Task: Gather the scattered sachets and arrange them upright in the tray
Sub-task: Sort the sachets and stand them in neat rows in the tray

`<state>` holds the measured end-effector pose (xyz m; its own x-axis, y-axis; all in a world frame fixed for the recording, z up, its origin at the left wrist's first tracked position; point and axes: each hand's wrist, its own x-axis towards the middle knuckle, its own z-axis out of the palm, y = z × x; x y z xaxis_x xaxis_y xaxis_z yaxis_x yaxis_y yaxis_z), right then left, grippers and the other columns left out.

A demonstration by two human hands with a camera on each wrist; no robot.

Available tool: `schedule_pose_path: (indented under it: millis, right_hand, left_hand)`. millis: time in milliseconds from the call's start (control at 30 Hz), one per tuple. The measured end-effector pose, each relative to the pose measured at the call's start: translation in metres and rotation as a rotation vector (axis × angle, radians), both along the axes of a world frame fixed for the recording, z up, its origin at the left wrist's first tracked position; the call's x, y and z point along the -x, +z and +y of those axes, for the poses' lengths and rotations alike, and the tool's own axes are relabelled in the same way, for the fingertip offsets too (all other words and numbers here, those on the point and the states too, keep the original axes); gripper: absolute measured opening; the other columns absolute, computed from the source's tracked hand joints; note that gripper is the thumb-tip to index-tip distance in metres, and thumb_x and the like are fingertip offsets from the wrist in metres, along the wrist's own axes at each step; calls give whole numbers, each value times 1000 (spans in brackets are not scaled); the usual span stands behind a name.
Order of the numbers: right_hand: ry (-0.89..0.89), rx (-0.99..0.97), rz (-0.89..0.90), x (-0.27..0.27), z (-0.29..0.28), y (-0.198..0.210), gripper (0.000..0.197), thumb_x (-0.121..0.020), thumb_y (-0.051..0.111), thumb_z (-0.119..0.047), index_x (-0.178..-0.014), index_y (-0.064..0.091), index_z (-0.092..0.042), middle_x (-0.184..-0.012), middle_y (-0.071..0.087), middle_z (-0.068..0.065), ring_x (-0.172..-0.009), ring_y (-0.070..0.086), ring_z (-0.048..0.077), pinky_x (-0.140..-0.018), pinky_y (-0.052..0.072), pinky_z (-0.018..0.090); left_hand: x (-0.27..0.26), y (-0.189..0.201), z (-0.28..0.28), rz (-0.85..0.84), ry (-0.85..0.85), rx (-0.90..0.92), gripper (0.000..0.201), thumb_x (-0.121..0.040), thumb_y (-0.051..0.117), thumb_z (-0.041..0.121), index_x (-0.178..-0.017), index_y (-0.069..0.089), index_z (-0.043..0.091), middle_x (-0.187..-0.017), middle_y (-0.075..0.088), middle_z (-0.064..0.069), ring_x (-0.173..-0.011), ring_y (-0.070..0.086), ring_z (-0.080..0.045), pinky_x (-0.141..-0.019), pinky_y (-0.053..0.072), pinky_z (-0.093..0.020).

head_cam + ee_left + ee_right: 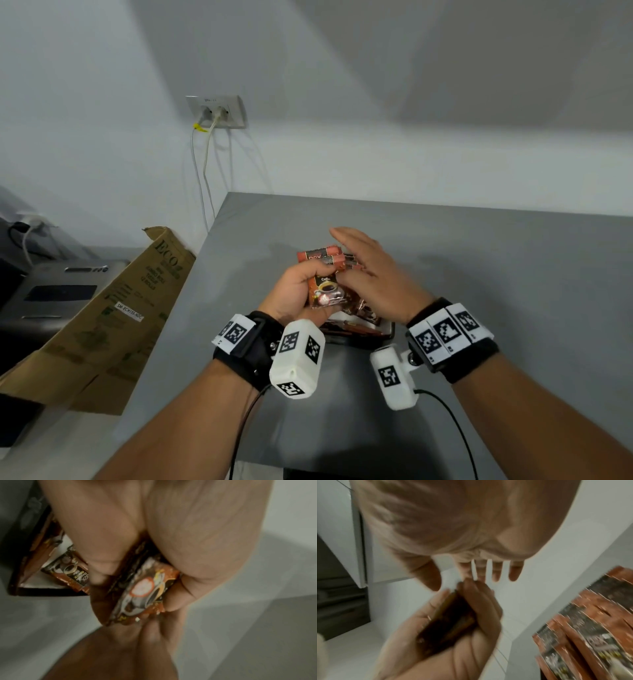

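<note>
The left hand (294, 294) holds a small bunch of sachets (323, 286) tight, with thumb on one side and fingers curled round the other. The right hand (371, 274) is flat and loose, with straight fingers, and holds nothing; it sits just beside the bunch, and I cannot tell if it touches it. The bunch is up in the air over the tray (387, 330), which sits on the desk (496, 274) near its front edge, partly hidden by both hands. More sachets (583, 635) stand packed in the tray already. The bunch stands up tall, tipped a bit: its long side runs from the palm up and away toward the back edge of the desk, and the coffee cup picture faces the person. What could go wrong? The sachets look thin and slippery, so one may slide out of the bunch if the left hand loosens too soon. They could also fan out and land flat, not upright. The tray looks quite full, so pushing the bunch in may knock over the ones already standing, or bend a sachet. The tray looks light and could scoot on the desk if pushed from the side.
</note>
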<state>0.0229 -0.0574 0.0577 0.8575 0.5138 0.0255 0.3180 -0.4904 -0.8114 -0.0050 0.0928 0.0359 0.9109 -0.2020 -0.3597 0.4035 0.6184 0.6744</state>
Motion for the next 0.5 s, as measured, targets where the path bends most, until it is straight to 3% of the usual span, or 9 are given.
schedule_pose_path:
  millis: [67, 133, 200, 300, 367, 500]
  right_hand:
    - [133, 61, -45, 3, -4, 10, 89, -81, 75, -23, -156, 28, -28, -155, 28, -13, -143, 20, 0, -117, 18, 27]
    - [205, 260, -183, 5, -1, 11, 104, -69, 84, -38, -155, 26, -26, -155, 31, -11, -142, 24, 4, -117, 18, 26]
    - [185, 350, -276, 5, 4, 7, 98, -69, 83, -42, -151, 31, -27, -148, 41, -10, -134, 34, 8, -114, 25, 27]
    - [154, 312, -332, 4, 6, 1, 82, -69, 81, -39, -142, 43, -29, -134, 50, -11, -121, 46, 8, -105, 35, 28]
    - [146, 302, -318, 5, 7, 0, 80, -69, 81, -40, -140, 46, -30, -132, 51, -12, -119, 48, 6, -104, 38, 28]
    - [154, 288, -289, 3, 11, -5, 81, -67, 81, -39, -140, 46, -27, -134, 52, -10, -122, 48, 8, -108, 38, 31]
  left_hand:
    - [0, 1, 2, 7, -13, 14, 29, -73, 48, 6, -90, 70, 2, -85, 71, -17, -73, 69, -28, -72, 57, -36]
    - [1, 2, 3, 9, -45, 31, 26, -71, 48, 6, -79, 73, 3, -78, 70, -15, -68, 69, -27, -66, 56, -33]
    - [3, 2, 2, -15, -75, 36, 24, -68, 52, 3, -74, 75, 6, -77, 70, -14, -68, 69, -25, -66, 56, -33]
    - [4, -3, 1, -11, -66, 46, 26, -67, 52, 2, -75, 75, 6, -80, 69, -15, -72, 69, -26, -71, 53, -36]
    - [4, -6, 1, 1, -47, 63, 26, -66, 52, 1, -78, 75, 4, -83, 68, -17, -75, 69, -27, -75, 51, -38]
    - [4, -8, 1, 22, -22, 22, 25, -66, 52, 3, -79, 74, 3, -84, 67, -18, -74, 67, -27, -71, 52, -36]
